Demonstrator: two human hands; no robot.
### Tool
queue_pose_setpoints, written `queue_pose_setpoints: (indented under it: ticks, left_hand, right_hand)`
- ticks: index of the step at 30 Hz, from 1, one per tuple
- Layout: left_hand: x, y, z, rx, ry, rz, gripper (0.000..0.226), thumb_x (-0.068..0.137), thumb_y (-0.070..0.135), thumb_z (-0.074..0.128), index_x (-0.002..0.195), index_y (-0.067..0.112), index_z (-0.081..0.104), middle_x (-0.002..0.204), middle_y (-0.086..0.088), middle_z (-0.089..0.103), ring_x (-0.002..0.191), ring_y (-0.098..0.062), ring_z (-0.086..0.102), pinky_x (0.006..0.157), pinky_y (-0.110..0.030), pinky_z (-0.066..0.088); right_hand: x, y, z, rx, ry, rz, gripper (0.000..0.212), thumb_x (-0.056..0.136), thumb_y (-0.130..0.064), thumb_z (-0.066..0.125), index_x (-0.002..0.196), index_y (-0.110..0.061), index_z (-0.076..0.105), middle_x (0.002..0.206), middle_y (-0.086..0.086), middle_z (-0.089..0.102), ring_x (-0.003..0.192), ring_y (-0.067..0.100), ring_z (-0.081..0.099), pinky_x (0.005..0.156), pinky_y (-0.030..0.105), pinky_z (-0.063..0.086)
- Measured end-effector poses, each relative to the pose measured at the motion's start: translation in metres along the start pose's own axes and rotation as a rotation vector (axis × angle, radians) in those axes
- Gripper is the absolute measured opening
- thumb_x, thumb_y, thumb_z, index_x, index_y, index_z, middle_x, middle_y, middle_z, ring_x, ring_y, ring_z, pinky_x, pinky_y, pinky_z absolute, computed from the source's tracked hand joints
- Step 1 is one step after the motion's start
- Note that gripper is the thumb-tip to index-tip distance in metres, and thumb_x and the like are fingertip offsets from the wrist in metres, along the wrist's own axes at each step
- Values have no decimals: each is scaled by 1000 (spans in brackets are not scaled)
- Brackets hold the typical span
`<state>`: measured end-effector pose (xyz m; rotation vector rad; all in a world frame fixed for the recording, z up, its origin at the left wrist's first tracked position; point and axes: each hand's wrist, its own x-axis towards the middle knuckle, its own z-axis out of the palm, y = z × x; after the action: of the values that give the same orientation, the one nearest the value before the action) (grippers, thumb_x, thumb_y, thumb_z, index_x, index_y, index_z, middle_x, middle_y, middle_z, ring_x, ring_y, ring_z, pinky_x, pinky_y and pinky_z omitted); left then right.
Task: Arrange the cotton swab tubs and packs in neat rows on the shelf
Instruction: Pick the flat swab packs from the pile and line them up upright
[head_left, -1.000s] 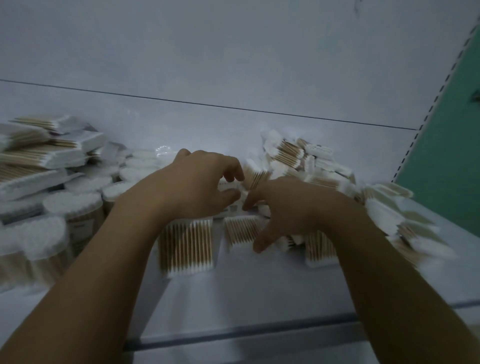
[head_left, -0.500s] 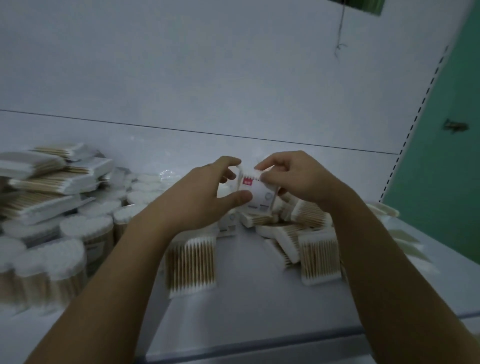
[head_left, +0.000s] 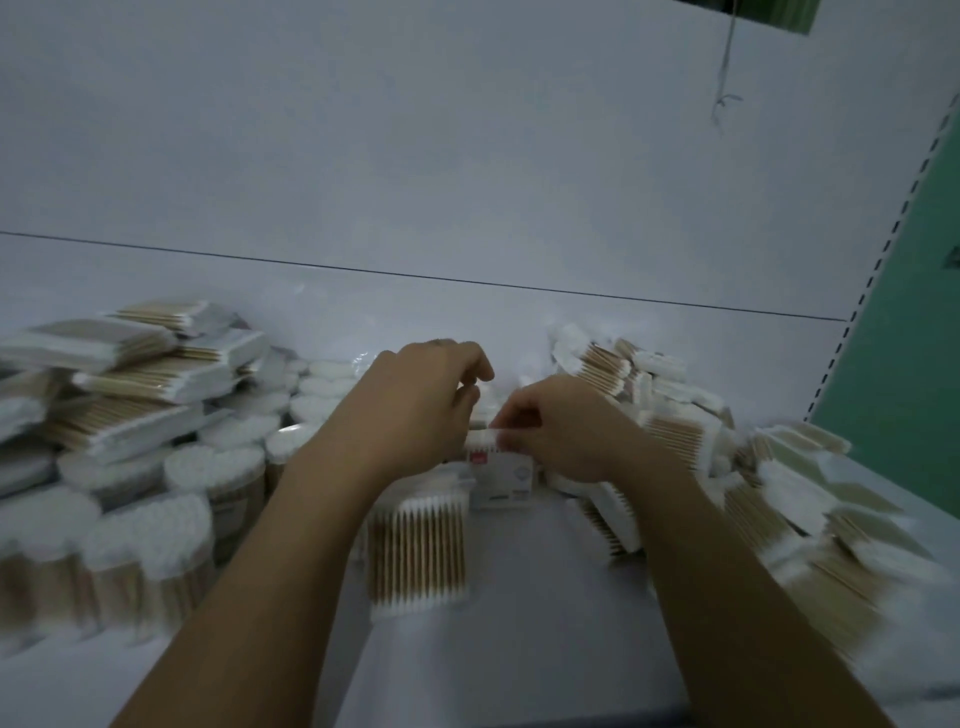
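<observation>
Closest, at six o'clock, the shelf (head_left: 519, 649) shows a bare strip, and just beyond it lies a front pack (head_left: 415, 558), swabs pointing toward the person. Right behind that, at its one o'clock, the labelled pack (head_left: 503, 480) sits between both hands. The right hand (head_left: 563, 434) pinches its top edge with thumb and fingertips. The left hand (head_left: 415, 410) curls at the left corner, though I cannot tell whether it truly grips. I'd set this pack down square, its edge in line with the front pack, and let go gently so it doesn't tip. At nine o'clock the tubs (head_left: 156, 519) crowd close. At three o'clock a loose heap (head_left: 779, 499) of packs leans toward the gap and could slide into the row. Stacked packs (head_left: 130, 374) sit farther off at ten o'clock.
</observation>
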<state>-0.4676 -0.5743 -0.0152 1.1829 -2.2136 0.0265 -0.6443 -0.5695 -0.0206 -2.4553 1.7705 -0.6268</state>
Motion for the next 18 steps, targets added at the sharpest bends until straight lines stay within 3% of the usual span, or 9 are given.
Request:
queue_pose_setpoints:
  ticks: [3,7,9,13,15,18]
  left_hand:
    - [0,-1,2,52,-55,-9,25,98,23,46,118,29,58,109,10,64,105,-14,57,95,-40,44]
    - [1,-2,3,84,-81,-8,25,98,23,45,120,30,57,109,11,65,107,-12,57,97,-40,42]
    - [1,0,4,90,-87,-3,25,98,25,47,121,30,56,111,11,65,109,-12,56,98,-40,42]
    - [-1,4,6,90,-102,15,25,97,28,51,122,30,57,116,10,64,111,-14,56,98,-38,42]
    - [-1,3,5,93,-91,21,26,97,30,51,123,30,56,117,10,64,111,-14,55,97,-38,42]
    - [-1,2,6,84,-91,31,27,97,32,51,123,30,56,118,10,63,111,-15,56,97,-37,42]
  right_hand:
    - [5,0,16,-8,61,28,14,89,-22,66,100,-16,73,91,-4,61,83,9,54,76,20,41]
    - [7,-3,27,-176,174,67,16,91,-35,64,102,-25,69,96,-2,51,96,16,52,79,29,41]
    - [6,-7,27,-287,174,78,19,92,-40,61,105,-28,69,102,-1,55,99,18,54,77,29,38]
    - [3,-8,13,-241,96,92,29,88,-33,67,116,-26,65,111,1,60,104,20,57,84,30,44]
    - [1,-5,-7,-264,116,117,28,86,-30,68,113,-25,66,108,-1,62,101,18,56,87,32,46]
    - [4,7,-41,-333,130,209,10,85,-28,70,95,-27,69,93,-8,61,87,13,53,77,28,43]
